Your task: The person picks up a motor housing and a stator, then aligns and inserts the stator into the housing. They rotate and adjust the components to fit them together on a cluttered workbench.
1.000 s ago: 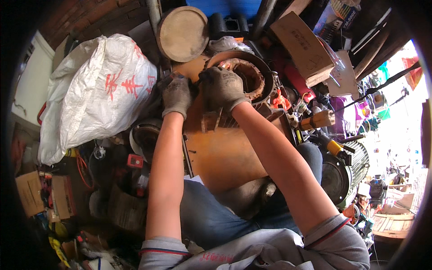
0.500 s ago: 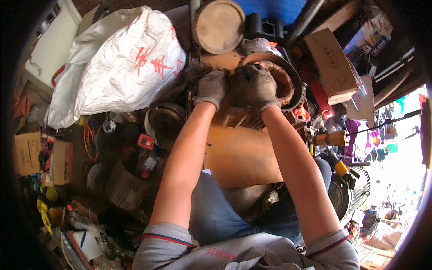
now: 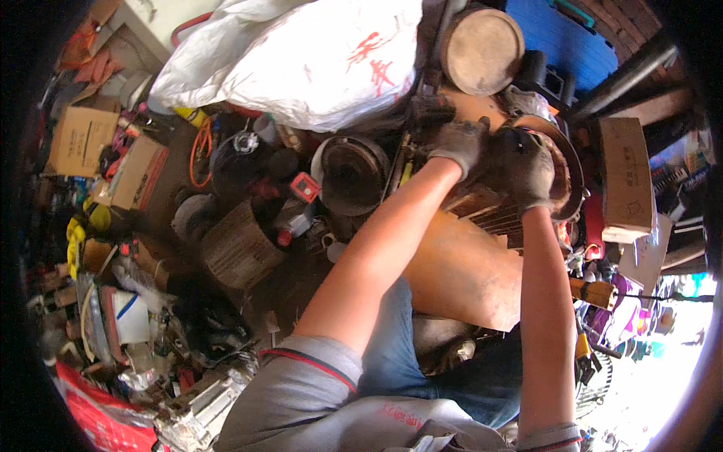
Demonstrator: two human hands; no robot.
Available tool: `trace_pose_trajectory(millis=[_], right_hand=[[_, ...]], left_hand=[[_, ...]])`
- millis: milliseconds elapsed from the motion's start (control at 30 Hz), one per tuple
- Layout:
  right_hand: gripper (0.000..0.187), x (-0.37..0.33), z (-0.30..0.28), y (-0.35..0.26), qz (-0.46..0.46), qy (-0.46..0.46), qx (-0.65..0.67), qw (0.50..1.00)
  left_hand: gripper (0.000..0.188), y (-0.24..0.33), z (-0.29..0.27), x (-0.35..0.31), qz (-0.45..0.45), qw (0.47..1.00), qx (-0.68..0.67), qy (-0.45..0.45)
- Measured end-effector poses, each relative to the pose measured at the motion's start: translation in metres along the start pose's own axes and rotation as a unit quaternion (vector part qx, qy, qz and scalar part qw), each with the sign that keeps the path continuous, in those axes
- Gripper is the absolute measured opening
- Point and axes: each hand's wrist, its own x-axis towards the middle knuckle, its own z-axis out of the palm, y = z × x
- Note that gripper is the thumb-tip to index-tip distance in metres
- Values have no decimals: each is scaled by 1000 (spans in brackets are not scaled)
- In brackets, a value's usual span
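Observation:
My left hand [image 3: 461, 145], in a dirty grey work glove, is closed at the left side of a dark, finned motor housing [image 3: 482, 202]. What its fingers hold is lost in shadow. My right hand [image 3: 529, 172], gloved alike, is wrapped over the housing's right part, its fingertips dark and partly hidden. Close beside that hand is a round metal ring [image 3: 578, 169] with a reddish-brown inner rim. Under the housing lies an orange-brown board [image 3: 471, 275], reaching toward my knees.
A round, dusty lid [image 3: 483, 51] stands behind the hands, near a blue panel [image 3: 561, 38]. A large white sack [image 3: 301, 71] fills the far left. Cardboard boxes [image 3: 626, 177] are at the right. A dark round motor part [image 3: 351, 175] and clutter lie left.
The view has swung left, so everything appears farther right. Both hands remain at the motor housing; the left hand's thumb now shows raised.

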Motion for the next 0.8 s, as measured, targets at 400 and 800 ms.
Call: trace_pose_trajectory(millis=[400,800], right_hand=[[38,-1,10,21,-59,49,11,997],[29,1,0,3,-121,39,-105,986]], left_hand=[[28,13,-11,5,12,998,53,-25],[25,-2,3,13,-6,999,39,-2]])
